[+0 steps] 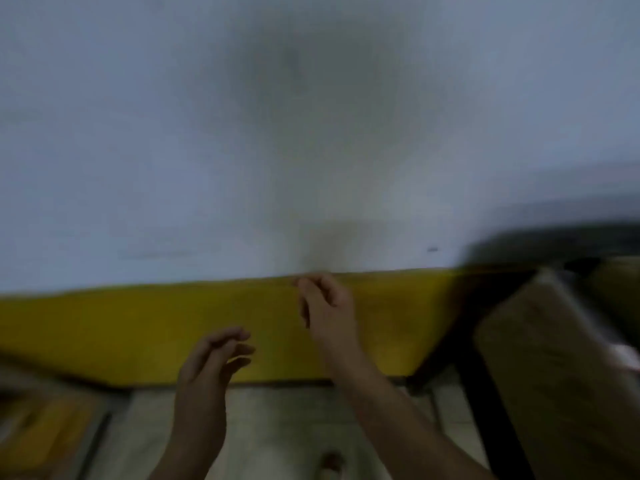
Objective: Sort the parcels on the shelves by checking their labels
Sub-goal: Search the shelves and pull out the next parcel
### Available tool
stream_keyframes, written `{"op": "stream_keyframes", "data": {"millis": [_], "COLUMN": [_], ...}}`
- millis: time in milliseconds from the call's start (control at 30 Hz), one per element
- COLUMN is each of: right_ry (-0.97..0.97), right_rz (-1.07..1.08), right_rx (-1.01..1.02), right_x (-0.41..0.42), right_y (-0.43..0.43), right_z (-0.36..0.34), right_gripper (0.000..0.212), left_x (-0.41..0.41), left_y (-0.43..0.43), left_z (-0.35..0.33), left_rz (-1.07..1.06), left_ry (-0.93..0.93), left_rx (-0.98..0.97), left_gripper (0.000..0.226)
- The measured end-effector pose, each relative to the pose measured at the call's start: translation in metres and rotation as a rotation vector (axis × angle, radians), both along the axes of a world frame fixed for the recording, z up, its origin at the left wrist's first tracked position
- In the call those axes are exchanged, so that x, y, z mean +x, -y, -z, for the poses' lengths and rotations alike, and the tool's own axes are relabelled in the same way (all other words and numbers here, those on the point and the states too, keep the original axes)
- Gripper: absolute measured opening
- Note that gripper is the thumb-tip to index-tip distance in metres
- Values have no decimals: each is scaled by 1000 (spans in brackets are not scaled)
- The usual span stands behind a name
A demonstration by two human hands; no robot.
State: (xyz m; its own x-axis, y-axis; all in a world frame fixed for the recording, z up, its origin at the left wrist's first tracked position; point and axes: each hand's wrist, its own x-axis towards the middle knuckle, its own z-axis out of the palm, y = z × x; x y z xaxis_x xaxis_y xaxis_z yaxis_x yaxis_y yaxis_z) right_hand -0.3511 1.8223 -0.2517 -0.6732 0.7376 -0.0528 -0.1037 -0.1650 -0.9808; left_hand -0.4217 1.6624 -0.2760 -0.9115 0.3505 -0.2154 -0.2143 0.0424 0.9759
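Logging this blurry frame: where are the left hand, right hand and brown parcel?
left hand (204, 367): head view, middle of hand.
right hand (327, 306): head view, middle of hand.
brown parcel (554, 362): head view, broad cardboard face.

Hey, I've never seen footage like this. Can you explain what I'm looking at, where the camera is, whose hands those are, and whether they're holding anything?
There is no machine here. A person wears one camera on the head, looking forward and down, so you see their own two bare hands. The picture is blurred. The left hand is raised with relaxed fingers and holds nothing. The right hand is up at the top edge of a yellow band below a pale wall; the blur hides whether it grips anything. At the right, a brown cardboard parcel sits tilted beside a dark shelf frame.
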Motion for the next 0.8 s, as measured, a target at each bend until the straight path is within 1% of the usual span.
{"op": "stream_keyframes", "data": {"millis": [67, 167, 267, 333, 367, 467, 600, 667, 800], "right_ry": [5, 114, 231, 268, 267, 257, 255, 277, 324], "right_rz": [-223, -603, -919, -1073, -1182, -1348, -1524, -1583, -1767], "right_rx": [11, 10, 26, 94, 140, 206, 269, 248, 254], "right_x": [-26, -31, -27, -24, -21, -15, 8, 21, 54], "right_y": [39, 104, 178, 220, 260, 332, 468, 534, 646], "right_z": [4, 19, 28, 26, 21, 12, 10, 15, 26], "right_gripper": [19, 19, 17, 15, 14, 14, 16, 16, 18], "left_x": [0, 22, 59, 80, 98, 131, 191, 219, 278], "left_y": [64, 145, 216, 248, 281, 342, 470, 534, 636], "left_z": [0, -2, -6, -7, -9, -14, -16, -14, -10], "left_rz": [-226, -477, -685, -782, -876, -1028, -1243, -1325, -1473], "left_ry": [23, 46, 86, 96, 87, 93, 44, 29, 20], "left_rx": [-24, -8, 83, 146, 172, 218, 298, 291, 271], "left_gripper": [23, 25, 22, 20, 20, 20, 19, 19, 19]}}
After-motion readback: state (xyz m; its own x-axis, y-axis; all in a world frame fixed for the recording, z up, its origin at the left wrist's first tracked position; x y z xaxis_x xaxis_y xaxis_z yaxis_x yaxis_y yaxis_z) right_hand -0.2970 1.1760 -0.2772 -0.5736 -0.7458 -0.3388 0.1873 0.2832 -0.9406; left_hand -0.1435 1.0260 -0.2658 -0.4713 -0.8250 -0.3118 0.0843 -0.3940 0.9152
